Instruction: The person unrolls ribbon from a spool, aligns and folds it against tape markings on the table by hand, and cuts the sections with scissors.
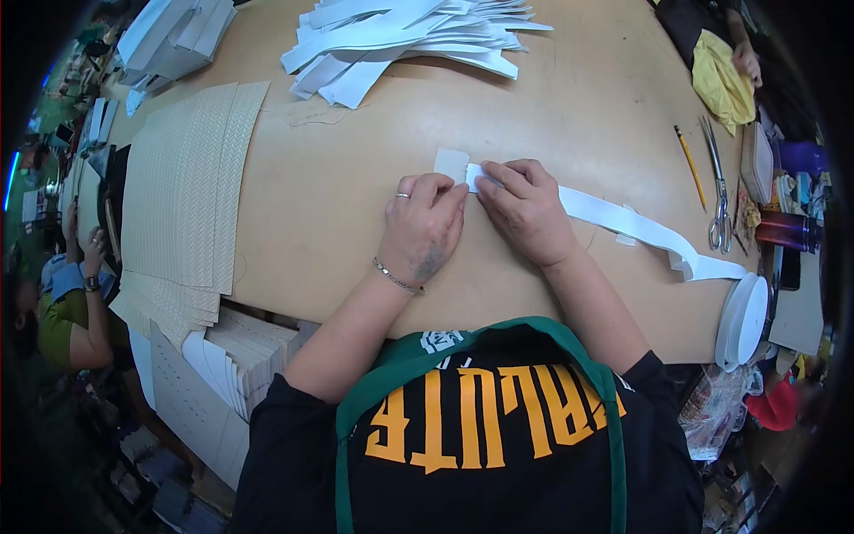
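1. Work at this point looks like lining up, I'd say: the end of a white strip point(623, 212) sits right next to a small pale piece point(452, 163) on the table point(338, 187), roughly in the middle.
2. Left hand point(420, 221): fingers nearly closed, bunched on the lower edge of the pale piece. Can't tell if the tips catch the strip's end too.
3. Right hand point(527, 212): fingers curled in close, pinching the strip just back from its end, so hardly any gap there.
4. Rest of the strip runs off rightward to a white roll point(744, 320) at the table edge, with a bit of slack near it.
5. Next move, imo, calls for keeping both edges square and not tugging the roll. Scissors point(719, 200) and a pencil point(690, 167) lie off to the right, well apart from both hands.
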Demonstrator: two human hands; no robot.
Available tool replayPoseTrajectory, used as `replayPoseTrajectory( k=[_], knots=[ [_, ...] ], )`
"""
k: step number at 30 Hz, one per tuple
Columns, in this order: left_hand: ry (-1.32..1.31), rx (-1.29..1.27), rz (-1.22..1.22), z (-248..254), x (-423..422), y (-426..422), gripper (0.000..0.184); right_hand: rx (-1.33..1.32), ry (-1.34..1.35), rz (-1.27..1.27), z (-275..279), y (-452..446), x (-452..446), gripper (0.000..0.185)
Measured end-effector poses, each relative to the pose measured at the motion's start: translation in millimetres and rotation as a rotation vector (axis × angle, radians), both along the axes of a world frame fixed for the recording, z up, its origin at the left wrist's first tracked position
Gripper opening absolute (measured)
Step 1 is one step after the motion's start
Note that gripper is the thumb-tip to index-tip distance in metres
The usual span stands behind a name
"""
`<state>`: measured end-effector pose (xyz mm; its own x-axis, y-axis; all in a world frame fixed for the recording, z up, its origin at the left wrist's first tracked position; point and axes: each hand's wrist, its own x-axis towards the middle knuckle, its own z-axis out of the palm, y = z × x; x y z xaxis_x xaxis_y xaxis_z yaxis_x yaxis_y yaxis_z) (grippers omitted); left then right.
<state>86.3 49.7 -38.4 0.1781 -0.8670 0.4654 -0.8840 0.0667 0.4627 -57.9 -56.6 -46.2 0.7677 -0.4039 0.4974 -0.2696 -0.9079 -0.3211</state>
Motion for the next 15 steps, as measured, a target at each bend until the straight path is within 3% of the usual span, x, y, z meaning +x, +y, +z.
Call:
replayPoseTrajectory(
  k=[15],
  knots=[
    [-0.006, 0.041, 0.014, 2.7, -2.0, 0.7, 0.019, 0.019, -0.020, -0.030, 2.7, 2.0, 1.9, 0.021]
  ],
)
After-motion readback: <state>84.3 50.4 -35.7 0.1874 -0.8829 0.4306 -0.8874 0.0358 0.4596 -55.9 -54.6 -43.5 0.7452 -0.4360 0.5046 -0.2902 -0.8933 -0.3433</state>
